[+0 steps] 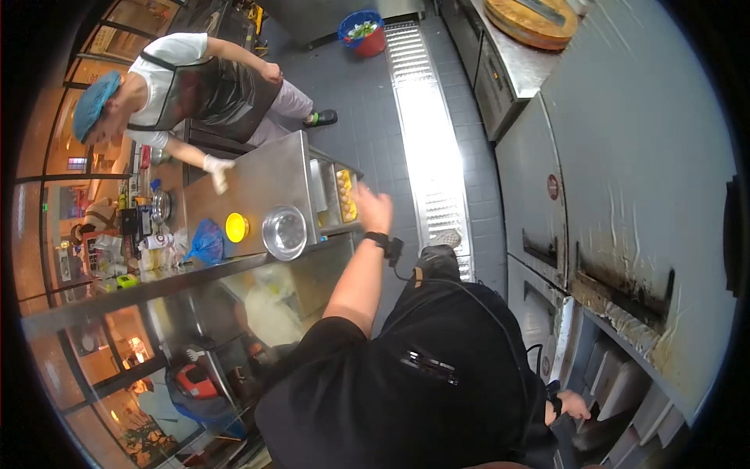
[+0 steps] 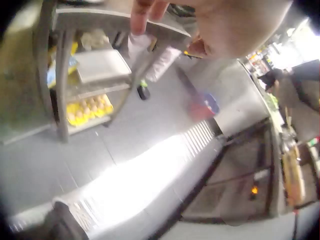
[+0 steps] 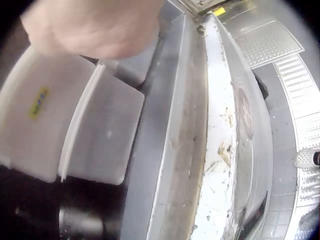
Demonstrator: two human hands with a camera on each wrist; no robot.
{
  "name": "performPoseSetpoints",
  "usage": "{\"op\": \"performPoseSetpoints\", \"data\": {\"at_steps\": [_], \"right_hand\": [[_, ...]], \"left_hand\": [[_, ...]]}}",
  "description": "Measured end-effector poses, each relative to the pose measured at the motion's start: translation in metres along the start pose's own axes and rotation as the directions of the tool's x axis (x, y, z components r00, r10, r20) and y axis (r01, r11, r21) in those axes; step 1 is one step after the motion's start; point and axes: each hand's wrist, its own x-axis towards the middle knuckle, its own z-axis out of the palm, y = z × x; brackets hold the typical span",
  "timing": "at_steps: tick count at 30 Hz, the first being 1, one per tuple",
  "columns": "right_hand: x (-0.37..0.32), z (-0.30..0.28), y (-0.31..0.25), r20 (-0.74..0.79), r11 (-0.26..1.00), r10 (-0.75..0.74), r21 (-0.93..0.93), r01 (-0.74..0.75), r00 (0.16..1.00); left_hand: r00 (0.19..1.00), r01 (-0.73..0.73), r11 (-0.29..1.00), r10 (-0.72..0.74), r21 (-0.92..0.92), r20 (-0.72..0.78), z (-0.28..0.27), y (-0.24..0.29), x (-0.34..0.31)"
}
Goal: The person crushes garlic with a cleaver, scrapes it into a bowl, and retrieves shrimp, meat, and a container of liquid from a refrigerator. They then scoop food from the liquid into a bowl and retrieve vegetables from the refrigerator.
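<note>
In the head view my left hand (image 1: 373, 209) hangs in the air beside the steel counter (image 1: 269, 176), its fingers loose and holding nothing. The left wrist view shows this hand (image 2: 225, 25) large at the top, above a shelf with eggs (image 2: 90, 109). Low on the right, my right hand (image 1: 574, 405) reaches into an open cabinet, close to pale plastic containers (image 1: 621, 383), with nothing visible in it. In the right wrist view the back of the right hand (image 3: 95, 27) covers part of the containers (image 3: 102, 127); its fingertips are hidden there.
Another person (image 1: 195, 90) in an apron stands across the counter. On it are a metal bowl (image 1: 285, 233), a yellow bowl (image 1: 237, 227) and a blue bag (image 1: 206, 241). A red basin (image 1: 370, 42) stands near the floor grate (image 1: 426, 125). The cabinet's door edge (image 3: 220, 130) is beside the containers.
</note>
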Motion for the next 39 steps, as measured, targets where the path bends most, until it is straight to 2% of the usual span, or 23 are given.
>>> {"op": "performPoseSetpoints", "data": {"at_steps": [1,3,5,6,7,8,9,10,12,14,16,17,18,19,21,23,27,31,33,34,36,37,39], "right_hand": [[-0.008,0.000,0.001,-0.007,0.999,-0.005,-0.040,0.005,1.000],[-0.020,0.015,0.008,-0.038,0.996,-0.010,-0.094,0.006,0.999],[-0.017,0.017,0.017,-0.142,0.994,-0.024,-0.108,0.009,0.990],[-0.012,0.022,0.028,-0.219,0.995,-0.028,-0.102,0.006,0.975],[-0.005,0.012,0.037,-0.312,0.996,-0.026,-0.085,-0.001,0.950],[0.006,0.008,0.049,-0.292,0.996,-0.053,-0.084,0.030,0.955],[0.013,0.002,0.061,-0.292,0.995,-0.078,-0.078,0.057,0.953],[0.018,-0.005,0.072,-0.306,0.995,-0.092,-0.075,0.073,0.947],[0.020,-0.019,0.093,-0.348,0.996,-0.088,-0.064,0.070,0.933],[0.063,-0.047,0.151,-0.414,0.990,-0.091,-0.136,0.038,0.906],[0.045,-0.049,0.165,-0.397,0.983,-0.132,-0.173,0.067,0.908],[0.037,-0.055,0.164,-0.257,0.997,-0.012,-0.075,-0.008,0.966],[0.016,-0.053,0.146,-0.199,0.999,0.033,0.002,-0.033,0.979],[0.006,-0.068,0.128,0.054,0.986,0.167,0.014,-0.168,0.985],[0.013,-0.101,0.115,0.154,0.969,0.201,0.112,-0.219,0.967],[0.025,-0.142,0.106,-0.022,0.930,0.222,0.306,-0.205,0.975],[0.050,-0.224,0.088,-0.123,0.532,0.505,0.824,-0.195,0.854],[0.048,-0.235,0.074,0.078,0.271,0.574,0.921,-0.280,0.815],[0.039,-0.229,0.062,0.038,0.489,0.530,0.802,-0.342,0.847],[0.041,-0.233,0.057,0.038,0.478,0.537,0.810,-0.341,0.843],[0.042,-0.244,0.046,0.569,0.592,0.459,0.377,-0.712,0.682],[0.042,-0.246,0.041,0.569,0.588,0.461,0.379,-0.715,0.681],[0.046,-0.246,0.034,0.508,0.843,0.413,0.101,-0.529,0.755]], "left_hand": [[0.974,0.031,0.999,-0.035,-0.020,-0.226,-0.007,-0.031,0.021],[0.960,0.282,0.839,-0.245,0.465,-0.139,-0.091,-0.013,0.044],[0.869,0.186,0.462,0.335,0.867,-0.364,-0.077,-0.105,0.048],[0.966,0.244,0.458,-0.037,0.855,-0.256,-0.075,-0.138,0.062],[0.939,0.320,0.594,-0.303,0.738,-0.162,-0.067,-0.189,0.077],[0.924,-0.245,0.607,-0.089,0.756,0.371,-0.074,-0.241,0.083],[0.919,-0.328,0.556,0.000,0.764,0.394,-0.079,-0.247,0.083],[0.820,-0.484,0.473,-0.048,0.736,0.570,-0.088,-0.232,0.091],[0.893,-0.374,0.496,-0.035,0.784,0.448,-0.091,-0.146,0.087],[0.898,-0.425,0.587,0.175,0.689,0.404,-0.070,-0.033,0.076],[0.737,-0.661,0.556,0.354,0.504,0.576,-0.045,0.039,0.052],[0.609,-0.773,0.510,0.428,0.378,0.668,-0.027,0.074,0.040],[0.385,-0.908,0.371,0.565,0.192,0.730,-0.011,0.113,0.023],[0.177,-0.964,0.266,0.609,0.012,0.773,-0.009,0.160,-0.008],[-0.132,-0.956,0.105,0.677,-0.272,0.724,0.020,0.203,-0.068],[-0.447,-0.868,-0.171,0.677,-0.465,0.585,0.031,0.232,-0.138],[-0.800,-0.563,-0.414,0.491,-0.715,0.346,-0.020,0.270,-0.289],[-0.935,-0.314,-0.398,0.286,-0.862,0.209,-0.063,0.270,-0.417],[-0.972,-0.197,-0.416,0.205,-0.888,0.119,-0.085,0.264,-0.471],[-0.984,-0.142,-0.431,0.156,-0.891,0.081,-0.094,0.262,-0.493],[-0.996,-0.024,-0.484,0.084,-0.875,-0.019,-0.098,0.250,-0.531],[-0.997,0.023,-0.504,0.050,-0.863,-0.056,-0.097,0.245,-0.547],[-0.997,0.065,-0.544,-0.004,-0.836,-0.076,-0.093,0.237,-0.569]]}}
